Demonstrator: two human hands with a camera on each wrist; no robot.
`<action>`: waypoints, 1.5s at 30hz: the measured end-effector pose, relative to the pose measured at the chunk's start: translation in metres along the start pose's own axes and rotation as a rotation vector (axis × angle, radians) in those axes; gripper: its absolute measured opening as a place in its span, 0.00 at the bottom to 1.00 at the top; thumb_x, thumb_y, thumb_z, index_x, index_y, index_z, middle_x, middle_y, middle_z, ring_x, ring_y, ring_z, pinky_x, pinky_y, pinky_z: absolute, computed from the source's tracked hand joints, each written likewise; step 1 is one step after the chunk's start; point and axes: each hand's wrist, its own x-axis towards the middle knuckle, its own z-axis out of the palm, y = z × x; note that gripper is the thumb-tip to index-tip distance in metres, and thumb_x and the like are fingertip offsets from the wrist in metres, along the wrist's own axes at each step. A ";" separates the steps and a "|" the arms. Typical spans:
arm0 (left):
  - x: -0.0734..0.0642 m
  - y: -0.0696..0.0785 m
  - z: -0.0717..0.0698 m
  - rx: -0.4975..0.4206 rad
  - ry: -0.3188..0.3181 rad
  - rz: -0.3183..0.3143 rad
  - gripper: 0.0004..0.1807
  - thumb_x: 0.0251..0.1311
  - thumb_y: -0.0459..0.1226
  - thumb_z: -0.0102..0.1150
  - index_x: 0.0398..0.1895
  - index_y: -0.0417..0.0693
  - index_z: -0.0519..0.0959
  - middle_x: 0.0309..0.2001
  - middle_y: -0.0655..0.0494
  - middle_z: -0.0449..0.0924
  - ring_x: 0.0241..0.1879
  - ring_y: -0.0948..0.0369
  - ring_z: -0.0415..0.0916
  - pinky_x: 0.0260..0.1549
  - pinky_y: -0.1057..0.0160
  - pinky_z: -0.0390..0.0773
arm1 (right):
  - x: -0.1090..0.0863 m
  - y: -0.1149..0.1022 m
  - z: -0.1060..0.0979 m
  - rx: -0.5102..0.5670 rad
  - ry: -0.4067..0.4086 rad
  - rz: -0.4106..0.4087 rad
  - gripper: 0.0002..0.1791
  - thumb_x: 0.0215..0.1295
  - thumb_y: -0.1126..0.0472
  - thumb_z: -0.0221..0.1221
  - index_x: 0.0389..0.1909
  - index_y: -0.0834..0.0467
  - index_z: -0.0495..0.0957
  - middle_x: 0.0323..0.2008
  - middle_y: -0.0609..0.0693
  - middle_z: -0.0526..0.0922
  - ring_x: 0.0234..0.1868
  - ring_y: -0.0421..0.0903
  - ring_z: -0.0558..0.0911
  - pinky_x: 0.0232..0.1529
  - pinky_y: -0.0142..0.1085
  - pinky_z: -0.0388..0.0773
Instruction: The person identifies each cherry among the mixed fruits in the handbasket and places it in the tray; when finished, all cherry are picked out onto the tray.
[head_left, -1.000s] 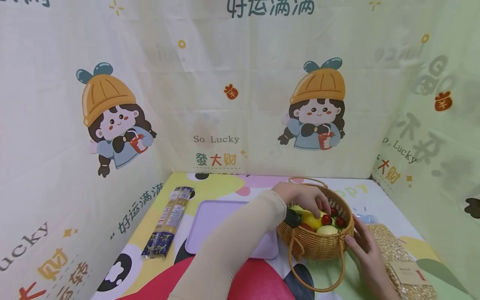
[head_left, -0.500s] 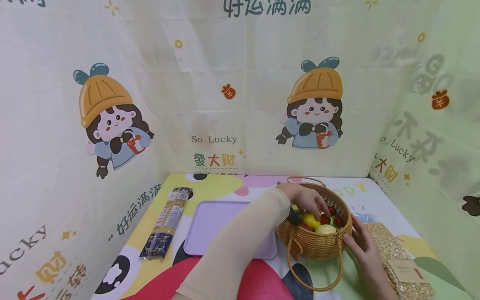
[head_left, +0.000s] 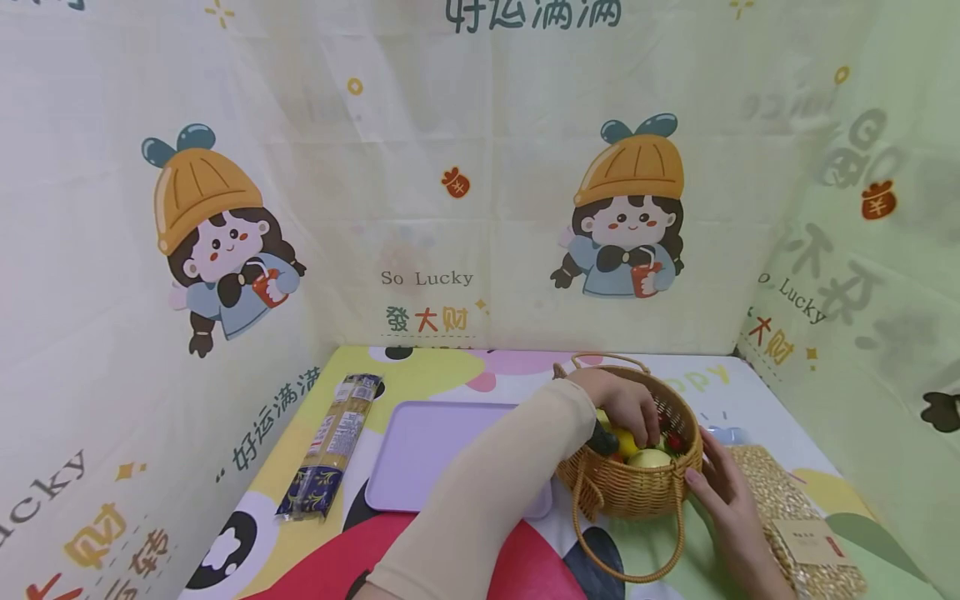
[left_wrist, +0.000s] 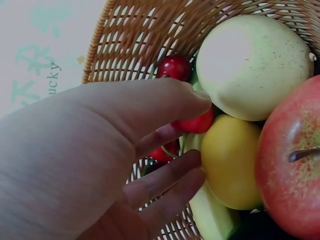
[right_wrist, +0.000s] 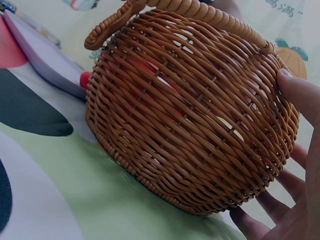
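My left hand [head_left: 626, 407] reaches down into a wicker basket [head_left: 637, 496] of fruit. In the left wrist view its thumb lies over a red cherry [left_wrist: 200, 121], pinching it with a finger on the other side. Around it are another cherry [left_wrist: 175, 66], a pale round melon [left_wrist: 252, 65], a yellow lemon [left_wrist: 231, 162], a red apple [left_wrist: 290, 150] and a banana [left_wrist: 207, 215]. A dark rounded fruit [head_left: 602, 440] shows at the basket's left. My right hand [head_left: 723, 492] holds the basket's right side, thumb near the rim and fingers [right_wrist: 290, 185] spread along the woven wall.
A lilac tray [head_left: 420, 454] lies left of the basket, partly behind my left sleeve [head_left: 487, 483]. Farther left is a long clear packet of noodles [head_left: 330, 450]. A packed bag of grains [head_left: 780, 500] lies right of my right hand. Printed cloth walls surround the table.
My left hand has moved deeper into the basket and its fingers have drawn in, hiding the cherry in the head view. The right hand stays on the basket.
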 end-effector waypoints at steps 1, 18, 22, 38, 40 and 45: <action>0.000 0.000 0.001 -0.007 0.008 0.004 0.18 0.78 0.38 0.66 0.67 0.57 0.88 0.58 0.71 0.88 0.50 0.73 0.80 0.47 0.76 0.79 | 0.000 0.000 0.000 0.000 -0.001 0.001 0.38 0.87 0.65 0.53 0.91 0.48 0.52 0.83 0.37 0.62 0.69 0.19 0.69 0.60 0.18 0.78; 0.004 -0.002 0.006 -0.006 0.141 -0.038 0.16 0.72 0.39 0.74 0.60 0.63 0.92 0.52 0.74 0.91 0.47 0.76 0.84 0.47 0.77 0.81 | 0.001 -0.001 0.004 -0.009 0.006 0.018 0.39 0.87 0.64 0.53 0.92 0.48 0.52 0.86 0.44 0.58 0.72 0.22 0.67 0.61 0.17 0.76; -0.005 -0.003 0.002 -0.039 0.177 -0.043 0.14 0.72 0.39 0.74 0.57 0.61 0.93 0.48 0.73 0.91 0.43 0.75 0.85 0.44 0.76 0.83 | 0.001 -0.001 0.005 -0.010 0.007 0.037 0.39 0.87 0.62 0.53 0.92 0.46 0.51 0.87 0.45 0.56 0.75 0.25 0.66 0.61 0.17 0.76; -0.040 -0.035 -0.012 -0.354 0.364 0.216 0.14 0.74 0.38 0.73 0.60 0.49 0.92 0.65 0.63 0.88 0.50 0.66 0.90 0.50 0.70 0.88 | 0.001 0.000 0.003 -0.012 0.009 0.065 0.39 0.88 0.61 0.53 0.92 0.45 0.51 0.88 0.45 0.55 0.77 0.28 0.65 0.59 0.17 0.76; -0.045 -0.047 -0.010 -0.405 0.402 0.263 0.15 0.73 0.38 0.74 0.59 0.49 0.92 0.63 0.63 0.89 0.50 0.66 0.90 0.51 0.69 0.89 | 0.001 0.000 0.002 -0.016 0.012 0.071 0.39 0.88 0.60 0.53 0.92 0.45 0.51 0.88 0.46 0.54 0.78 0.29 0.64 0.59 0.16 0.76; -0.067 -0.078 -0.012 -0.512 0.483 0.311 0.16 0.74 0.39 0.73 0.61 0.47 0.90 0.52 0.64 0.93 0.50 0.61 0.93 0.53 0.65 0.90 | 0.001 0.002 0.001 -0.010 0.014 0.072 0.39 0.88 0.61 0.53 0.92 0.44 0.50 0.89 0.47 0.52 0.78 0.29 0.64 0.59 0.17 0.77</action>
